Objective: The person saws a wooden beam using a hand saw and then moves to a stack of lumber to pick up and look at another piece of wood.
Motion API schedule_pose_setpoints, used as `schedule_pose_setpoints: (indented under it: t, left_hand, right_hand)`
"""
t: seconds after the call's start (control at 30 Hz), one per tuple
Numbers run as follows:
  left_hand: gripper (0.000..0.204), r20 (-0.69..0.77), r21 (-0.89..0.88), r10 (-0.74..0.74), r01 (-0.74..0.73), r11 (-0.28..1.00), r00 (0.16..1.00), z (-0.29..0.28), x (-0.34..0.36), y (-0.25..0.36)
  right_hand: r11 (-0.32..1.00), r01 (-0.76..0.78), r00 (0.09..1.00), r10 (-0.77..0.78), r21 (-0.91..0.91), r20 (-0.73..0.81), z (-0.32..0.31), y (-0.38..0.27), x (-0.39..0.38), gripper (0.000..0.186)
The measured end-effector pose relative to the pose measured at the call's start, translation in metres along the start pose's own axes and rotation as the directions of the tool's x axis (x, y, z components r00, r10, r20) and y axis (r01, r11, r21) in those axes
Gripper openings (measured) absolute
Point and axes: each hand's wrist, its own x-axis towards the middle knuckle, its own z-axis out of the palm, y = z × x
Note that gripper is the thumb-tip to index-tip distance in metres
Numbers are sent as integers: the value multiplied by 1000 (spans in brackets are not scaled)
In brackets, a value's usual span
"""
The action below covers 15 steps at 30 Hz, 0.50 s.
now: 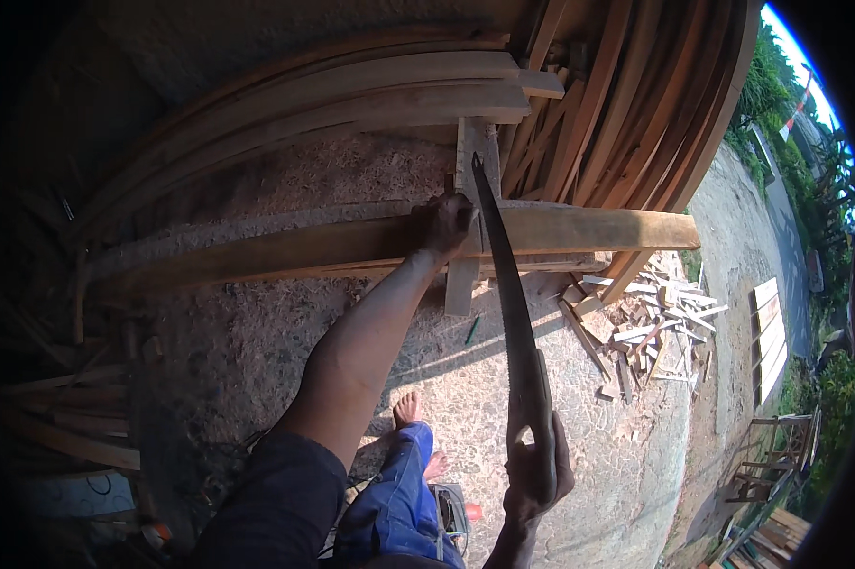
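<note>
A hand saw (513, 303) with a long dark blade is in my right hand (539, 465), its fingers closed round the handle at the lower right. The blade slants up and away across a long wooden beam (588, 229), and its tip reaches beyond the beam's far side. Just left of the blade, my left hand (443, 226) is closed on the beam. A shorter board (462, 284) lies crosswise beneath the beam at this spot. Whether the teeth have cut into the wood cannot be made out.
Long planks (380, 90) lie beyond the beam, and more boards (655, 104) lean at the upper right. Offcuts (655, 318) are heaped on the ground to the right. A green pencil-like stick (472, 329) lies near my bare foot (407, 409). Bench-like wooden frames (778, 455) stand farther right.
</note>
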Motion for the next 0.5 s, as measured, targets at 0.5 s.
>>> schedule_pose_setpoints:
  t: [0.5]
  left_hand:
    - [9, -37, 13, 68, -68, 998, 997, -10, 5, 4]
  right_hand:
    - [929, 366, 930, -366, 49, -16, 48, 25, 32, 53]
